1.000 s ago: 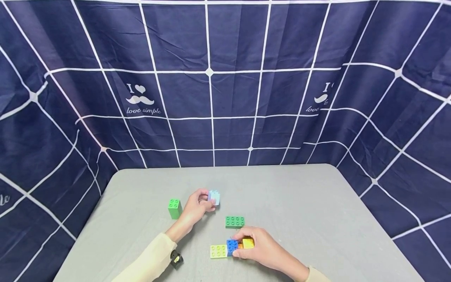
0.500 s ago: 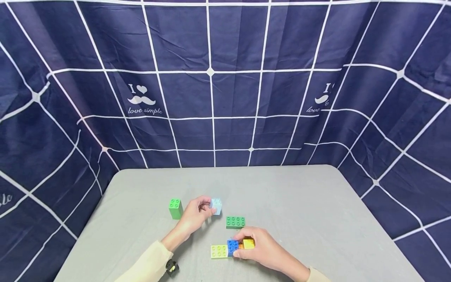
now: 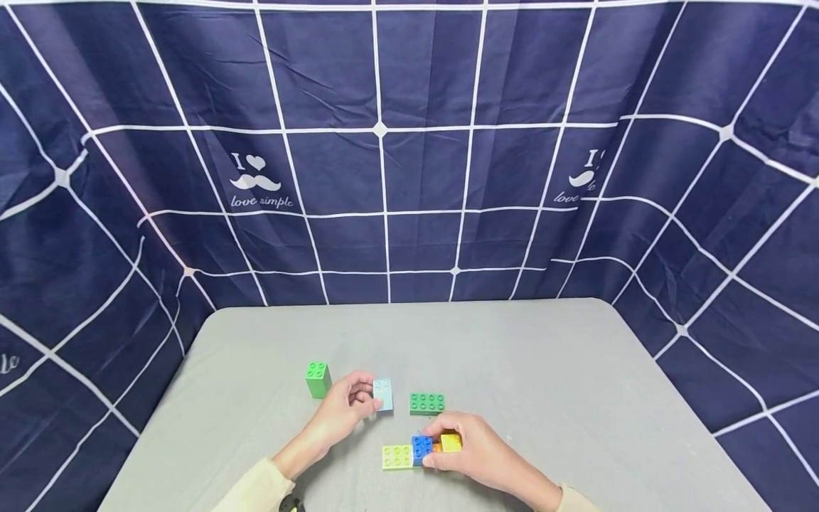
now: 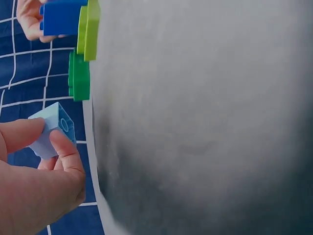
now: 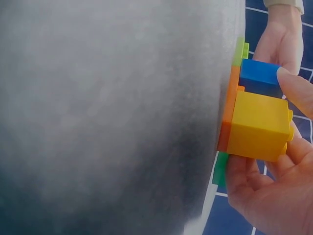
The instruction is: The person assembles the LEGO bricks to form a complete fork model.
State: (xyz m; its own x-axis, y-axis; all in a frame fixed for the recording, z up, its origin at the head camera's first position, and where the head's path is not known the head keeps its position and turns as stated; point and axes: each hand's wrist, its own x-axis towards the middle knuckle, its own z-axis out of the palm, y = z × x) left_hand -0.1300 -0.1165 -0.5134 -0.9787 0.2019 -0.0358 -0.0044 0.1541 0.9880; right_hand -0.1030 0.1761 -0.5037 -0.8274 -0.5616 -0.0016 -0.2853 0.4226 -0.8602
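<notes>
My left hand [image 3: 342, 407] pinches a light blue building brick [image 3: 382, 395] between thumb and fingers. The left wrist view shows the hollow underside of this brick, which is held off the table. On the near side of the table, my right hand [image 3: 476, 452] grips a blue brick [image 3: 422, 450] with thumb and fingers. That brick bridges a lime-green brick [image 3: 397, 457] and a thin orange brick [image 5: 228, 110]. A yellow brick [image 5: 259, 125] sits on the orange one, inside the curve of my right hand.
Just beyond my right hand lies a dark green brick [image 3: 426, 404], studs up. A tall bright green brick [image 3: 318, 381] stands left of my left hand. The grey table [image 3: 544, 370] is enclosed by a dark blue cloth [image 3: 422, 171] with white lines.
My left hand has drawn the light blue brick nearer to me, and its tilt has changed. My right hand has stayed in place on the blue brick.
</notes>
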